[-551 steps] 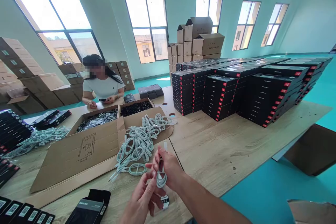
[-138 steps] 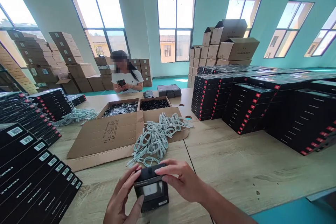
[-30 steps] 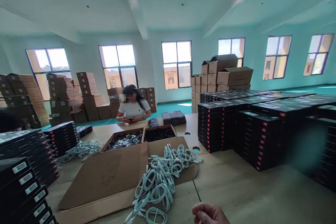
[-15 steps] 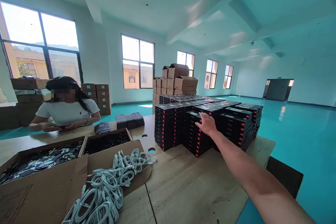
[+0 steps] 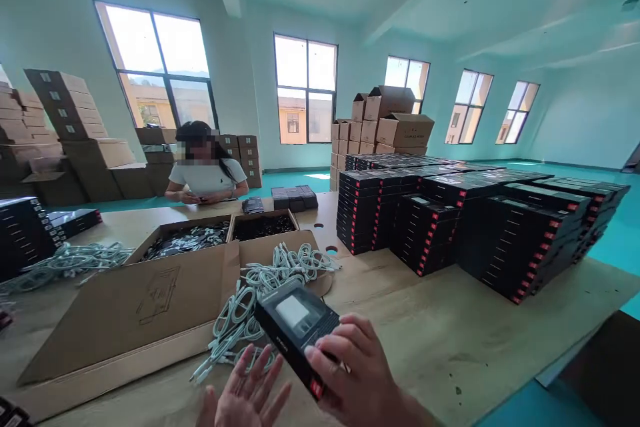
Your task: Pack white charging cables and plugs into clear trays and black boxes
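My right hand point(image 5: 357, 367) grips a black retail box point(image 5: 295, 320) by its near right end. The box has a clear window with a white item behind it, and a red mark on its near corner. Below and left of it, my left hand point(image 5: 247, 390) is palm up with fingers spread, close to the box's lower side. Behind the box, coiled white cables point(image 5: 250, 300) lie on a cardboard flap and the wooden table point(image 5: 390, 320).
Stacks of similar black boxes point(image 5: 425, 240) stand on the right. An open carton point(image 5: 185, 230) holds many small packets, beside a carton of dark parts point(image 5: 265, 225). A person point(image 5: 207, 173) sits across the table. More cables point(image 5: 85, 257) and black boxes point(image 5: 25, 237) lie at the left.
My right hand has come from the stacks at right to the front middle, now holding a black box. My left hand has come into view. The camera has turned left.
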`<state>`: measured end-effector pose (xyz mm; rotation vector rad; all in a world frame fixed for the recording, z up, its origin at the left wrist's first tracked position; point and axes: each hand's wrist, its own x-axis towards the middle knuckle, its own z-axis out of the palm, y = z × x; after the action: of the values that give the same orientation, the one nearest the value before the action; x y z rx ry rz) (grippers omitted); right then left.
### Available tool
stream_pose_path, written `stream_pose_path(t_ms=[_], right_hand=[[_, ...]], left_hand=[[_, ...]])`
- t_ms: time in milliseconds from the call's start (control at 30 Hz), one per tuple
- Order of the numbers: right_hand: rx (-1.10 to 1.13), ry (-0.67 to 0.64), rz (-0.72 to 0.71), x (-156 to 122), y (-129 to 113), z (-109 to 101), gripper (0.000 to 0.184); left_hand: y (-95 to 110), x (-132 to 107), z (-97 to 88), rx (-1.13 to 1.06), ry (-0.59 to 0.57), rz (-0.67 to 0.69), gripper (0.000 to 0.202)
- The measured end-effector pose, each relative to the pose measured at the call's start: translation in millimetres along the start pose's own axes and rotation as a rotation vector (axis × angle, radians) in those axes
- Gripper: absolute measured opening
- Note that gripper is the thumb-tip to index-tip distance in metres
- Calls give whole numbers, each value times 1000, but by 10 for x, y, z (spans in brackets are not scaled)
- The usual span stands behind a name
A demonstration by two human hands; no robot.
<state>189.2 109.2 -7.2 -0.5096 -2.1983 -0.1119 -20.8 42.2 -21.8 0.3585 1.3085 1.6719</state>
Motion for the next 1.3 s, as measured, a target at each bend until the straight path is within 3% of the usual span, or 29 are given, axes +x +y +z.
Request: stream_pose_path(t_ms=[67,133,200,267,333,400,500,567,633,700,767,867,933,1000,1133,1300], right_hand=[[186,-30,30,-132,-406,420,43],[380,-52,172,-217,-602,636,39],[617,-44,417,-234,-640,663,62],[939,-86,673,-181,-625,589,86],[1293,-205,810,-96,-631,531,84],[1443,-249,851,-38,-671,570,68],[1109,-91,835,-66,-730,798,55],[837,-52,707,-127,-738,962,61],[755,-93,553,-163,-724,1042,74],[875,-143,514,-141,-699,1004,79],[1114,-143,629,-54,-668,870,70],[1391,-92,850,150,-619,625,58],[1422,-126,846,291,-581,503,57],[1397,-207,780,404,-530,427,55],[1368,-326,685,511,-407,379,54],[1149,-365,775,500,-389,424,52]], left_hand=[[70,-18,-58,-143,-89,-150,71],[148,-61,-147,-161,-32,-234,57],[213,-115,-249,-117,39,-274,49],[253,-149,-327,-62,40,-281,48],[271,-133,-348,24,25,-201,52],[272,-75,-303,106,53,-11,63],[267,10,-177,204,64,282,94],[274,15,-111,285,33,372,106],[296,-21,-89,399,20,400,102],[319,-62,-116,541,41,432,95],[314,-69,-181,692,84,563,96],[245,1,-287,993,86,978,88],[206,51,-329,1191,22,1246,76],[210,59,-335,1340,-48,1402,72],[310,-36,-284,1497,-185,1502,79],[312,-123,-245,1526,-250,1406,84]])
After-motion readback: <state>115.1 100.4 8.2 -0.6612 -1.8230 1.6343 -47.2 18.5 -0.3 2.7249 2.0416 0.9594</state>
